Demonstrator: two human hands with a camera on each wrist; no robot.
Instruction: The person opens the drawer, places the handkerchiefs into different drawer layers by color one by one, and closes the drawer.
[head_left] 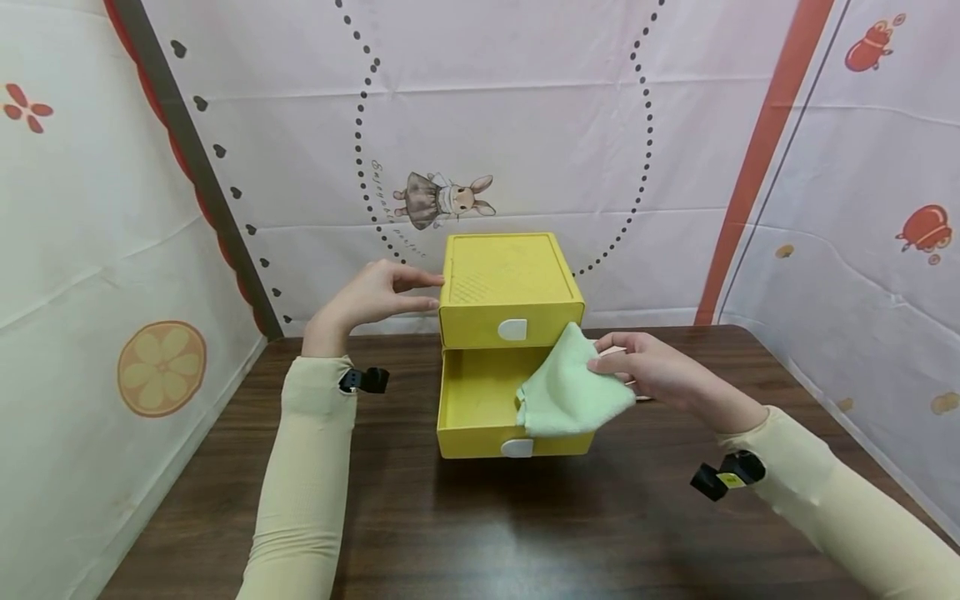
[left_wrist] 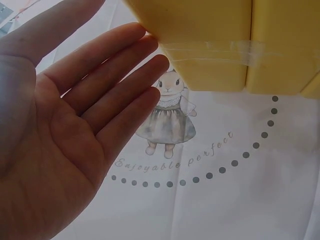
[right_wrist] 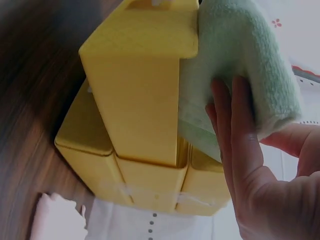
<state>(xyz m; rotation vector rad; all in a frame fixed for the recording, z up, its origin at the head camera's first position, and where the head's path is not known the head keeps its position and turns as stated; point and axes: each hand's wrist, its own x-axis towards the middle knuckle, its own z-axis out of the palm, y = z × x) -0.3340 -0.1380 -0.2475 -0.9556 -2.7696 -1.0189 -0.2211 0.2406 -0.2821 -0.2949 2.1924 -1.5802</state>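
A yellow drawer cabinet (head_left: 498, 262) stands on the table, its top drawer closed and the drawer (head_left: 476, 400) beneath pulled out. My right hand (head_left: 652, 367) pinches a pale green cloth (head_left: 573, 392) between thumb and fingers. The cloth drapes over the right part of the pulled-out drawer and hangs past its front edge. In the right wrist view, the folded green cloth (right_wrist: 240, 60) lies against the fingers. My left hand (head_left: 378, 292) is at the cabinet's upper left side, fingers nearly straight and fingertips right at its edge. The left wrist view shows that hand's open palm (left_wrist: 75, 135).
A pale pink object (right_wrist: 57, 217) lies on the table beside the cabinet, mostly hidden in the head view. The dark wood table (head_left: 480, 533) extends in front. A printed white cloth (head_left: 510, 125) hangs behind and at both sides.
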